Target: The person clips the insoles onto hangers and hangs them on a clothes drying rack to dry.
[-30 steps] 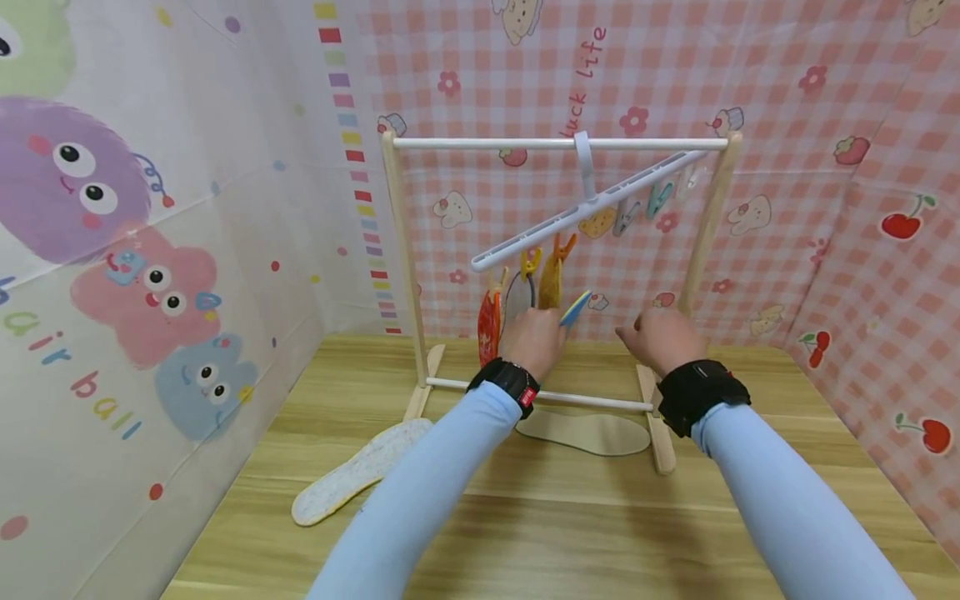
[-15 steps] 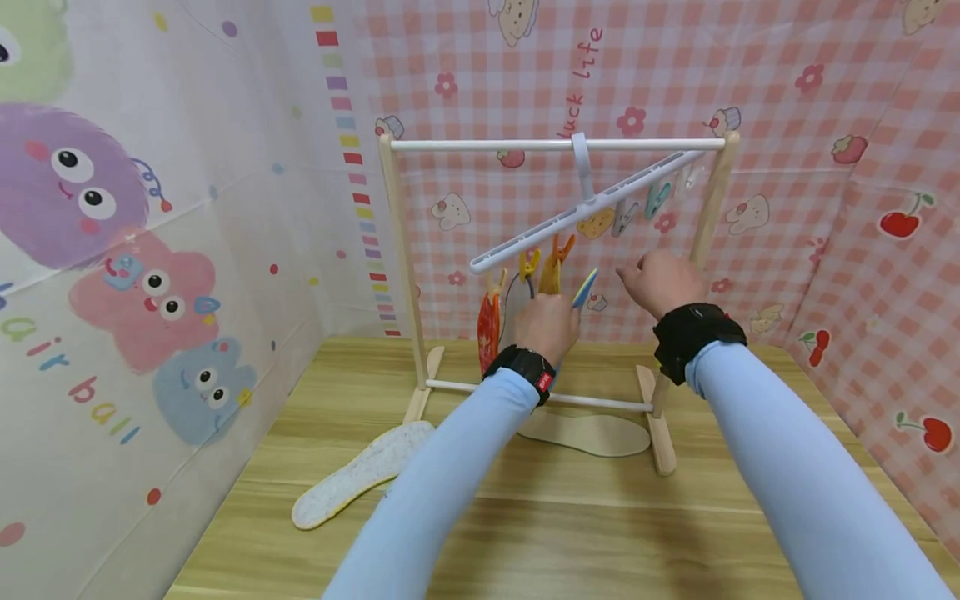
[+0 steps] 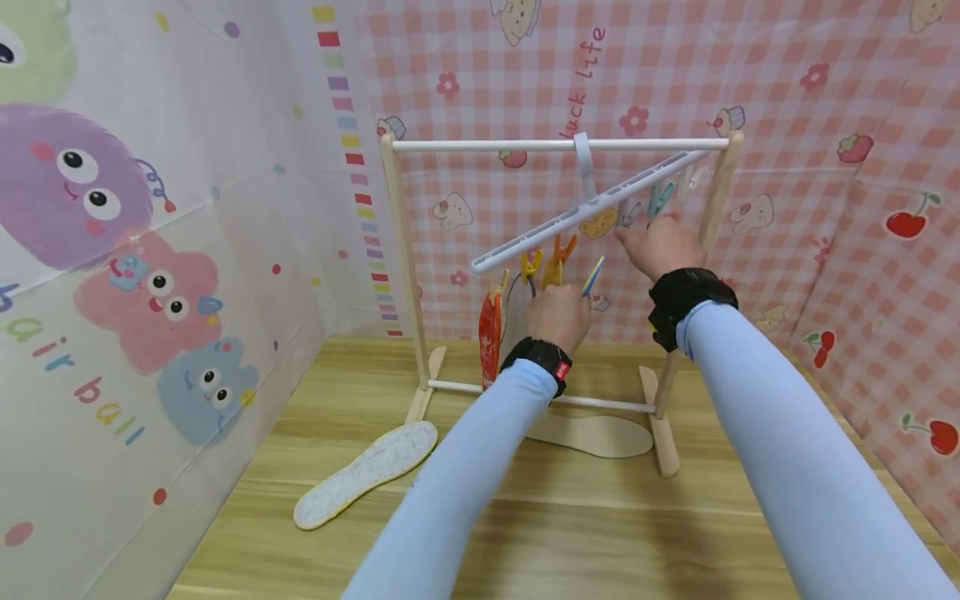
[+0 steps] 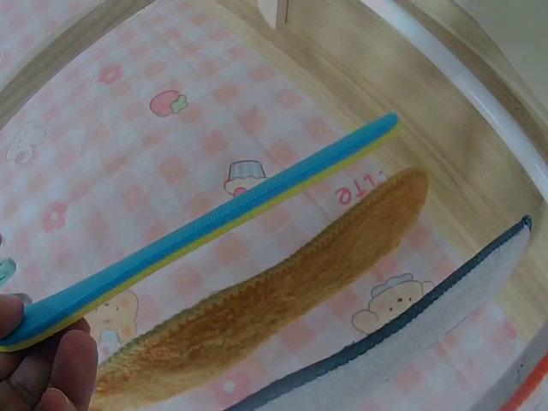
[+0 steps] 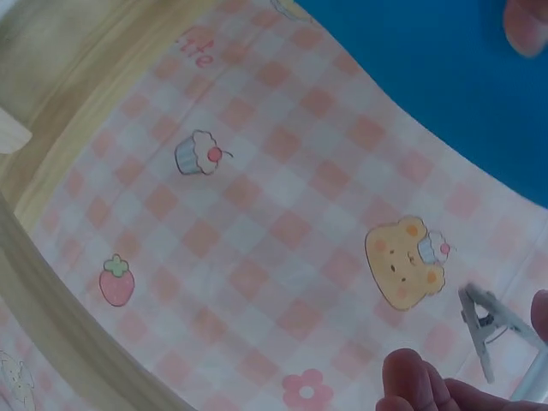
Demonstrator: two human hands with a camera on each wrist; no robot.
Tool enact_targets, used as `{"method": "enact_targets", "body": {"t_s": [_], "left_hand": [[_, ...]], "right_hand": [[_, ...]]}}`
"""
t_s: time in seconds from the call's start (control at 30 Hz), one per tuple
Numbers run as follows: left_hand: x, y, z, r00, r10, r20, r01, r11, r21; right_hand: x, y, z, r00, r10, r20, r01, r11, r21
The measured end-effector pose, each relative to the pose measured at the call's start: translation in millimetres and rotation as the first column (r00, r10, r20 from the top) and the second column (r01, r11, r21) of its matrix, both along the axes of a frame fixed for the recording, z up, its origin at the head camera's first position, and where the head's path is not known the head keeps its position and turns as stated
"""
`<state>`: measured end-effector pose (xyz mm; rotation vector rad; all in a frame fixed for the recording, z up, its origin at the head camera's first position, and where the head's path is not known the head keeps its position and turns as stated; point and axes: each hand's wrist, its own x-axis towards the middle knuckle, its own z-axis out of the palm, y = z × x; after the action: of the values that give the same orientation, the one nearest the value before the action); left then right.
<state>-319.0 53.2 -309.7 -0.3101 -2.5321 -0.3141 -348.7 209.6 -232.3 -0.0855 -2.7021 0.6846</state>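
My left hand (image 3: 558, 319) pinches a blue and yellow insole (image 4: 214, 218) by one end, thumb on top and fingers beneath. In the right wrist view the blue face of that insole (image 5: 462, 86) fills the upper right. My right hand (image 3: 663, 247) is raised under the high end of the white hanger (image 3: 536, 237), fingers loosely bent. Close to its fingertips hang a grey clothespin (image 5: 484, 321) and a teal clothespin (image 3: 661, 200); no grip on either shows. Clipped at the hanger's low end are a brown fuzzy insole (image 4: 265, 317), a grey-white insole (image 4: 411, 342) and a red insole (image 3: 489, 337).
The hanger tilts down leftward from the white top bar (image 3: 480, 146) of a wooden rack. On the table (image 3: 585, 533) lie a speckled insole (image 3: 367, 475) at front left and a beige insole (image 3: 600, 436) by the lower bar. Patterned cloth walls (image 3: 480, 75) stand behind and beside.
My right hand has risen from low beside the rack's right post to the clothespins. My left hand has moved slightly up and right with the blue insole.
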Motion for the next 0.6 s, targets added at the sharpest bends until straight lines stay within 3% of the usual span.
{"method": "enact_targets", "body": {"t_s": [0.17,0.37,0.6], "left_hand": [[-0.8,3.0,-0.9,1.000,0.028,0.013,-0.027,1.000,-0.005],[-2.1,3.9,-2.1,0.999,0.031,0.017,-0.030,0.999,-0.023],[-2.1,1.8,-3.1,0.999,0.028,0.022,-0.028,0.999,-0.032]], "right_hand": [[-9.6,2.4,6.7,1.000,0.015,-0.019,-0.016,0.998,-0.061],[-10.2,3.8,13.6,0.999,0.037,0.026,-0.034,0.992,-0.125],[-13.3,-0.4,15.0,0.998,0.051,0.044,-0.046,0.994,-0.099]]}}
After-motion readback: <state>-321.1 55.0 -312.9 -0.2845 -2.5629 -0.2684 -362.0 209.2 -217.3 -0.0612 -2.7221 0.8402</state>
